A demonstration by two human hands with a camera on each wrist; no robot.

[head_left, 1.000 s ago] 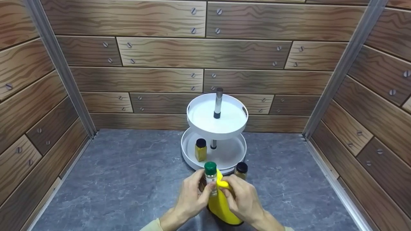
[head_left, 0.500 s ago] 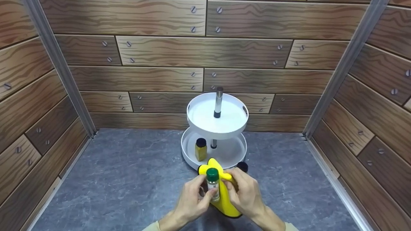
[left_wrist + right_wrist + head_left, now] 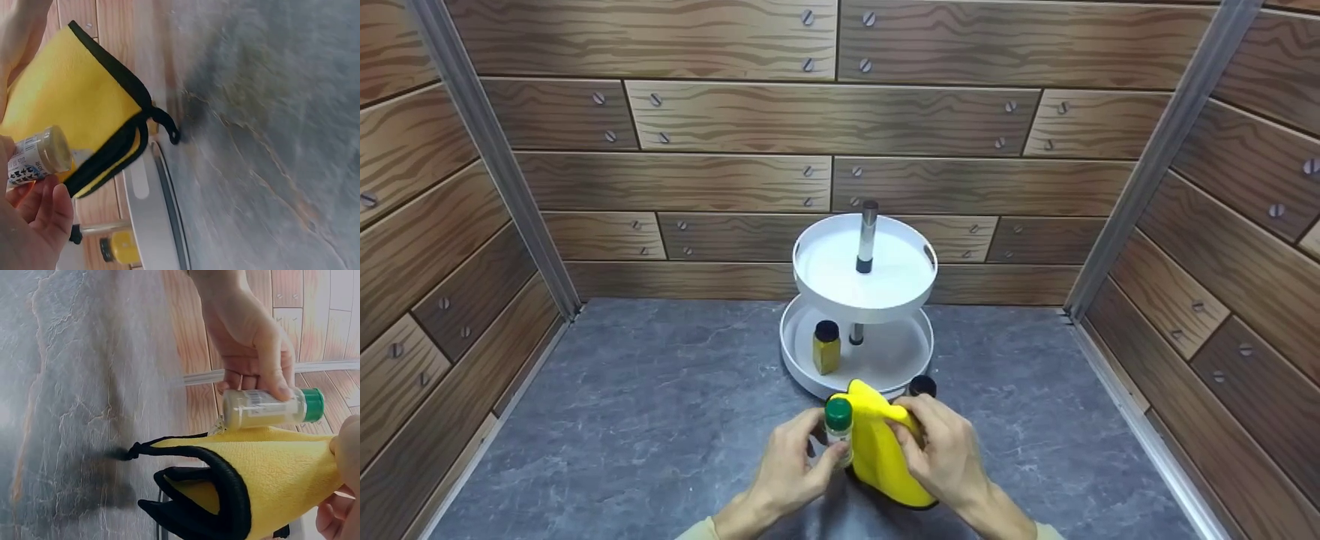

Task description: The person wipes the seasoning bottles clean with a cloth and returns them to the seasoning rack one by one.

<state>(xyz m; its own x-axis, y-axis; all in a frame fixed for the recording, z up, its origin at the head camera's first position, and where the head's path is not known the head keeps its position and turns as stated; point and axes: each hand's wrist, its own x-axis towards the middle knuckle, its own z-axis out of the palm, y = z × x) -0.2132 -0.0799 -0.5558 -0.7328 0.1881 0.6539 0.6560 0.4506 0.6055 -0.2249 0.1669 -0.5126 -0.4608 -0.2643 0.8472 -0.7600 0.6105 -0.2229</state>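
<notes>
My left hand (image 3: 791, 463) holds a small clear spice jar (image 3: 264, 408) with a green cap and a printed label, its thumb on one side. In the head view the jar stands upright in front of the left edge of a yellow cloth (image 3: 881, 457). Black trim and a hanging loop (image 3: 166, 125) finish that cloth. My right hand (image 3: 949, 454) pinches its upper part, so it hangs in folds below the fingers. Jar and cloth are close together; whether they touch, I cannot tell. Some left fingers are hidden behind the jar.
Beyond the hands stands a white two-tier round stand (image 3: 864, 304) with a central post. A black-capped yellow bottle (image 3: 826, 352) is on its lower tier. Another black cap (image 3: 922, 386) shows behind my right hand. Wood-patterned walls (image 3: 682, 180) enclose the grey tabletop (image 3: 660, 420).
The cloth's top edge has come up behind the jar and now spreads wider. My left hand, with the jar, has shifted slightly left and down, away from the right hand.
</notes>
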